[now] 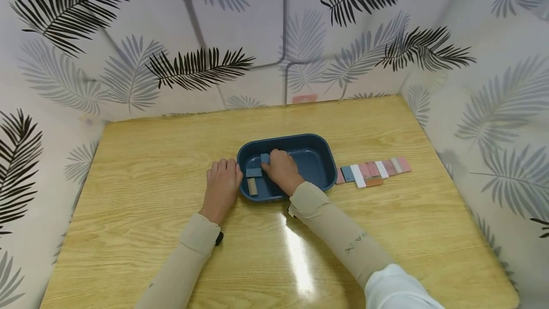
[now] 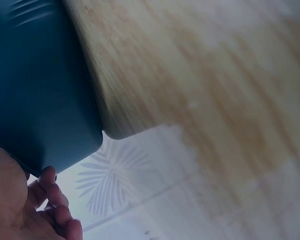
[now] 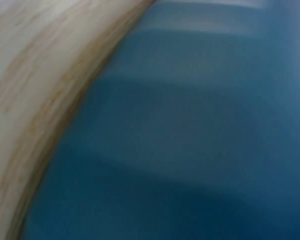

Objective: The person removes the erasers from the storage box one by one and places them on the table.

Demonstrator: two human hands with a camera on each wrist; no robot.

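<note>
A dark blue basin [image 1: 315,156] sits on the wooden table. My left hand [image 1: 222,182] grips its left rim; in the left wrist view the fingers [image 2: 48,175] curl at the basin's end. Inside the basin is my right hand [image 1: 283,168], its thumb and curled fingers pinching a small blue block [image 1: 265,158]. Another blue block [image 1: 253,172] lies by the left wall, with a beige block [image 1: 252,186] below it. The right wrist view is filled by the basin's blurred outer wall [image 3: 180,130]; the right hand does not show there.
A row of pink, white and blue blocks [image 1: 364,170] runs along the table to the right of the basin, with a brown block [image 1: 374,182] at its near side. Leaf-patterned cloth [image 1: 240,32] hangs behind the table [image 1: 150,156] and along its sides.
</note>
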